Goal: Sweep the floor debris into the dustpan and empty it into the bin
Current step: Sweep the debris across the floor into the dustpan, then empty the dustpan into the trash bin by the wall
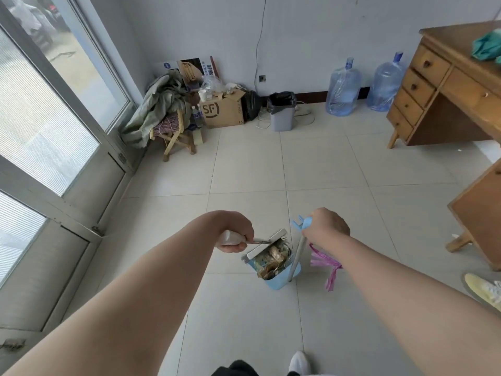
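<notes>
Pale tiled floor (244,164) fills most of the view, bounded by a glazed metal door (48,126) on the left and a white wall (311,31) at the far end. A wooden desk with drawers (433,85) stands at far right, its top surface carrying a crumpled teal cloth (485,47). Two large blue water jugs (343,88) stand against the wall just left of the desk. In the far left corner: a heap of grey-green fabric (157,104) draped over a small wooden stool (176,137), beside an open cardboard box (223,111) marked "SF". Between box and jugs stands the grey bin (282,114), lined with a black bag, upright, well apart from the person. Both bare forearms reach forward at frame centre. The blue dustpan (279,272) hangs off the floor between the hands, loaded with crumpled paper and wrapper debris (271,260). Left hand (234,234) is clenched around a white handle (230,237), whose metal rod meets the white bar at the dustpan's upper edge. Right hand (325,226) is closed on the light-blue grip of a grey metal pole (298,256), which runs down to the dustpan's right side; which pole belongs to broom and which to pan, cannot tell. Pink plastic strips (325,263) dangle under the right wrist. A yellow shoe (482,291) at right edge; a white shoe (298,362) at bottom.
</notes>
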`<state>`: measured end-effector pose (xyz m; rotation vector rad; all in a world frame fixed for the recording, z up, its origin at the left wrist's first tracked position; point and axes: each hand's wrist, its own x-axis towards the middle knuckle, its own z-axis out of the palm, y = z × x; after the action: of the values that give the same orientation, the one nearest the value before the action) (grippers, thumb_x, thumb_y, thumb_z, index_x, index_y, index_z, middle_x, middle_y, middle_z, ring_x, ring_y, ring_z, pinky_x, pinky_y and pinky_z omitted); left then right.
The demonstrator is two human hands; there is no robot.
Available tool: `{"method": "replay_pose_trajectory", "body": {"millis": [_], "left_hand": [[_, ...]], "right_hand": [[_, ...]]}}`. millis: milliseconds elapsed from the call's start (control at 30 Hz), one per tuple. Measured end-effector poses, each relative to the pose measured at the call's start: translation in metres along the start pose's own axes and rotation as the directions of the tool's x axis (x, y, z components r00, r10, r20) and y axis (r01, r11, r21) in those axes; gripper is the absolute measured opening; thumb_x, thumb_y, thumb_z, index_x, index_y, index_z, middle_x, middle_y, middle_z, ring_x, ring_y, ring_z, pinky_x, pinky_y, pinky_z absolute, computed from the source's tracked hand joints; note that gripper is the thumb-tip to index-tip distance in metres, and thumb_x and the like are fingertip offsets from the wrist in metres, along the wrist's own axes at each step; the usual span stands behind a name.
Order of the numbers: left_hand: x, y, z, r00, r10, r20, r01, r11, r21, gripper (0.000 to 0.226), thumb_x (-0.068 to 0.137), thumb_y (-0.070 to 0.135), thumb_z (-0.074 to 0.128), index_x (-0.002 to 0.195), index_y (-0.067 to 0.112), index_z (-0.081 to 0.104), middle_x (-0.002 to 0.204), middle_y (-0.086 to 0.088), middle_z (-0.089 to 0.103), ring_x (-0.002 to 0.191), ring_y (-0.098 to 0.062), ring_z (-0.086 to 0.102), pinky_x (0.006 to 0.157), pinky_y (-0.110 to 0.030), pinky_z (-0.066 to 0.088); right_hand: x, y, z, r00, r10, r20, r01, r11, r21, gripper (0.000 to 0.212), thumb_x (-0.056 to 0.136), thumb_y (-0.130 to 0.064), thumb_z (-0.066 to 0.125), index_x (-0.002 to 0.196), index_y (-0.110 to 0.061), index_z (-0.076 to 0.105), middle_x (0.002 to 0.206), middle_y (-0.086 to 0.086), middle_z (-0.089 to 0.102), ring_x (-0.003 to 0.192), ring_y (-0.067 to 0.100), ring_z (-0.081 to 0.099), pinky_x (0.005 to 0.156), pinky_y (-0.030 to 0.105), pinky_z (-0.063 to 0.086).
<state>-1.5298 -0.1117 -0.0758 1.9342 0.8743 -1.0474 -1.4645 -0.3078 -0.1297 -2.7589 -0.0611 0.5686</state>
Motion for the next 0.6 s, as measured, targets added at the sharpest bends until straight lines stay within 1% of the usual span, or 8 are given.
{"method": "replay_pose_trajectory", "body": {"millis": [100, 200, 300, 333, 467, 600], "left_hand": [[0.02, 0.03, -0.025, 1.0, 0.011, -0.004, -0.012, 0.999, -0.033, 0.003, 0.091, 0.01, 0.054, 0.093, 0.01, 0.051, 0.073, -0.007, 0.054, 0.032, -0.009, 0.052, 0.034, -0.014, 0.041], [0.044, 0.06, -0.052, 1.0, 0.022, -0.008, -0.022, 0.999, -0.032, 0.004, 0.09, 0.01, 0.054, 0.093, 0.01, 0.051, 0.076, -0.008, 0.054, 0.032, -0.009, 0.052, 0.034, -0.014, 0.041], [0.069, 0.09, -0.086, 0.999, 0.049, -0.014, -0.049, 0.999, -0.014, 0.005, 0.09, 0.01, 0.055, 0.095, 0.01, 0.051, 0.071, -0.007, 0.054, 0.033, -0.009, 0.051, 0.034, -0.014, 0.04], [0.078, 0.099, -0.098, 0.998, 0.056, -0.011, -0.056, 0.998, -0.011, 0.006, 0.09, 0.01, 0.055, 0.095, 0.01, 0.051, 0.07, -0.006, 0.054, 0.033, -0.009, 0.051, 0.034, -0.014, 0.04], [0.112, 0.137, -0.148, 0.997, 0.074, -0.013, -0.074, 0.997, -0.019, 0.004, 0.091, 0.01, 0.055, 0.093, 0.01, 0.051, 0.069, -0.007, 0.053, 0.031, -0.01, 0.05, 0.033, -0.013, 0.039], [0.144, 0.176, -0.196, 0.994, 0.109, -0.02, -0.11, 0.993, -0.042, 0.005, 0.091, 0.01, 0.053, 0.095, 0.01, 0.05, 0.069, -0.008, 0.052, 0.031, -0.01, 0.05, 0.035, -0.013, 0.04]], "right_hand": [[0.04, -0.009, -0.018, 1.0, 0.01, -0.004, -0.01, 1.0, 0.009, 0.007, 0.081, -0.016, 0.065, 0.085, -0.015, 0.06, 0.086, 0.004, 0.062, 0.078, 0.027, 0.058, 0.061, 0.023, 0.038], [0.082, -0.019, -0.034, 0.999, 0.034, -0.02, -0.034, 0.999, 0.014, 0.016, 0.079, -0.018, 0.069, 0.094, -0.015, 0.066, 0.092, 0.004, 0.066, 0.079, 0.027, 0.058, 0.062, 0.023, 0.039], [0.125, -0.032, -0.045, 0.998, 0.052, -0.041, -0.051, 0.998, 0.034, 0.022, 0.08, -0.019, 0.069, 0.101, -0.016, 0.065, 0.102, 0.005, 0.068, 0.081, 0.026, 0.057, 0.064, 0.023, 0.04], [0.138, -0.038, -0.048, 0.997, 0.056, -0.05, -0.054, 0.998, 0.038, 0.021, 0.08, -0.019, 0.068, 0.1, -0.016, 0.064, 0.101, 0.005, 0.068, 0.081, 0.026, 0.057, 0.065, 0.023, 0.04], [0.191, -0.062, -0.061, 0.996, 0.063, -0.07, -0.061, 0.998, 0.035, 0.01, 0.081, -0.019, 0.065, 0.089, -0.016, 0.061, 0.088, 0.004, 0.062, 0.079, 0.028, 0.058, 0.06, 0.023, 0.038], [0.245, -0.085, -0.077, 0.991, 0.073, -0.11, -0.066, 0.996, 0.064, 0.008, 0.082, -0.02, 0.064, 0.085, -0.017, 0.057, 0.086, 0.003, 0.059, 0.08, 0.028, 0.059, 0.063, 0.025, 0.039]]}}
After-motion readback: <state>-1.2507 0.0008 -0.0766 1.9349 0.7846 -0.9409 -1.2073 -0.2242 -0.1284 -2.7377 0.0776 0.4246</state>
